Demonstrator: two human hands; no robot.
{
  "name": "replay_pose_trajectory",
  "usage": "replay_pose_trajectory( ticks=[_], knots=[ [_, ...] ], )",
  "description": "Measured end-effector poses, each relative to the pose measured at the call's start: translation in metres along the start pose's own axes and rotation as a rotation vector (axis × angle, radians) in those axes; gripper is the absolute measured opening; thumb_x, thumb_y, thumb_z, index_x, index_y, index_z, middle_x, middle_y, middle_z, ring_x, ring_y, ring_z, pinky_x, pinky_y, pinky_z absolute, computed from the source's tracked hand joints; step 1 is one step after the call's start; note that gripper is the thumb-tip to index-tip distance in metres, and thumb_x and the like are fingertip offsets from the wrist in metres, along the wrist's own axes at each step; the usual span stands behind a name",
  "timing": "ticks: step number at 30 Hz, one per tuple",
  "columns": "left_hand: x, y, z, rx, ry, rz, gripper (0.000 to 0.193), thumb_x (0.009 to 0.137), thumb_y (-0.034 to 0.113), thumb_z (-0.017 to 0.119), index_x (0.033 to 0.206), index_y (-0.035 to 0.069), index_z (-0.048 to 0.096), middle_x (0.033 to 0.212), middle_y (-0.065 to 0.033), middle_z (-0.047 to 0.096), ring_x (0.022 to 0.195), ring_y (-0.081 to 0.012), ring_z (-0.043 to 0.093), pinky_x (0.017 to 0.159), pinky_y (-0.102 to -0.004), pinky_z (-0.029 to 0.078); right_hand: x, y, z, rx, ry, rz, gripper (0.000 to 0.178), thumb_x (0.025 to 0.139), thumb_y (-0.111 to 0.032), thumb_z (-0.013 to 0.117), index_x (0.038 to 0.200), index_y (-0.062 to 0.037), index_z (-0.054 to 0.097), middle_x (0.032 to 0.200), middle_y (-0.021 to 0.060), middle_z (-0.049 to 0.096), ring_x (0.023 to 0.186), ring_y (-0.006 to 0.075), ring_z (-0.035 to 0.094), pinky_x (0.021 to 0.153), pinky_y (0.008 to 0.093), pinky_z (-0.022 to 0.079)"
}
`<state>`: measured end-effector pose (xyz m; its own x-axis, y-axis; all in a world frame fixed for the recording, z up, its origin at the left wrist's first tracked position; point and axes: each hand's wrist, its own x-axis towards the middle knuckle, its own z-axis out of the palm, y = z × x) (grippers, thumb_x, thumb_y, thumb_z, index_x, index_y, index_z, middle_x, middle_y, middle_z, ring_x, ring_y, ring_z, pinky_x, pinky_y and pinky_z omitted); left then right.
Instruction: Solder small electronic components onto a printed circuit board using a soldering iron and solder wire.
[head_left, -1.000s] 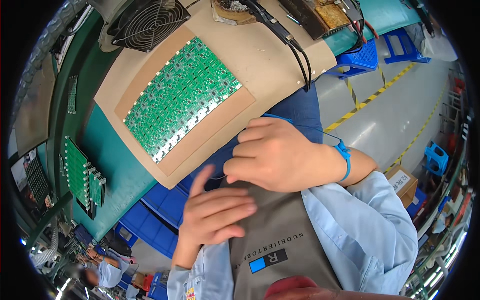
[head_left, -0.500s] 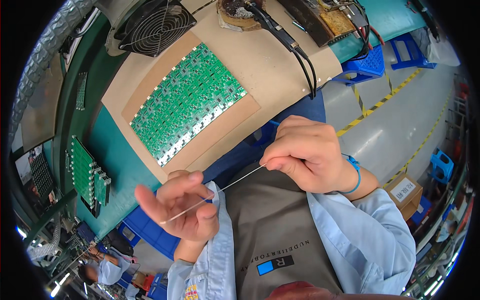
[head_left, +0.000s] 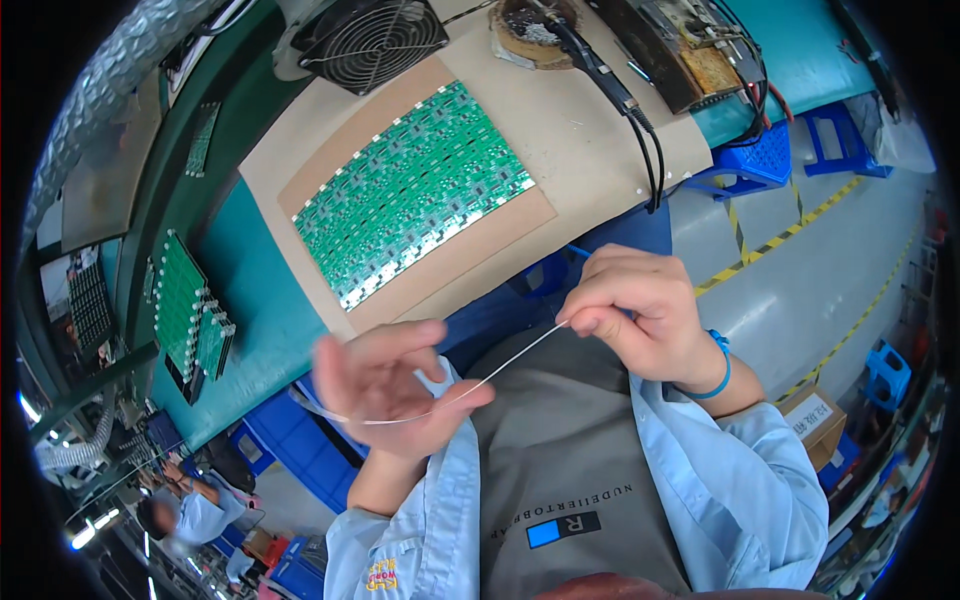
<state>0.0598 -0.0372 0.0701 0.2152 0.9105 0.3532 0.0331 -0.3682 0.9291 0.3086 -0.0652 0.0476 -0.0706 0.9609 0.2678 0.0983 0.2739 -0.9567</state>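
Note:
My right hand [head_left: 645, 310] is closed in a pinch on one end of a thin silvery solder wire [head_left: 522, 350], above the grey apron. From there the strand slopes down to my left hand [head_left: 400, 395] and lies across it, bending around the palm. My left fingers are spread and partly smeared by motion. Past that palm, the wire's far end is blurred. Beyond my hands, a panel of green circuit boards [head_left: 415, 185] lies flat on a brown sheet [head_left: 530, 225] on the bench.
A black fan [head_left: 375, 45] stands behind the panel. To its right are a soldering iron [head_left: 600, 75] with black cables and a round tip-cleaning pot [head_left: 535, 35]. Upright green boards [head_left: 185, 310] stand at left. Blue stools [head_left: 755, 165] are on the floor at right; another person [head_left: 195, 515] sits lower left.
The whole view has shifted, with the bench lying further right. My left hand has turned and spread; the wire, nearly straight before, now bends across its palm. The right pinch stays.

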Motion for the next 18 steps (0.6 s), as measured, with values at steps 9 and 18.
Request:
replay_pose_trajectory(
  ticks=[9, 18],
  knots=[
    [0.006, -0.009, 0.004, 0.288, -0.315, 0.303, 0.023, 0.072, 0.005, 0.087, 0.093, 0.008, 0.078, 0.098, -0.0039, 0.077, 0.067, -0.0135, 0.066, 0.061, -0.0265, 0.049, -0.005, -0.005, 0.026, 0.028, -0.146, 0.001, 0.002, 0.084, -0.002, 0.074, 0.085, -0.0023, 0.073, 0.071, 0.005, 0.067, 0.063, 0.0201, 0.053, 0.067, 0.03, 0.045],
    [0.001, -0.01, -0.004, 0.326, -0.165, 0.325, 0.021, 0.072, 0.001, 0.082, 0.092, 0.009, 0.078, 0.095, -0.0027, 0.077, 0.065, -0.0134, 0.065, 0.06, -0.0262, 0.048, -0.004, -0.001, 0.023, 0.023, -0.092, -0.019, 0.005, 0.084, 0.001, 0.073, 0.085, -0.0035, 0.072, 0.074, 0.0043, 0.068, 0.062, 0.0196, 0.056, 0.066, 0.029, 0.045]
  ],
)
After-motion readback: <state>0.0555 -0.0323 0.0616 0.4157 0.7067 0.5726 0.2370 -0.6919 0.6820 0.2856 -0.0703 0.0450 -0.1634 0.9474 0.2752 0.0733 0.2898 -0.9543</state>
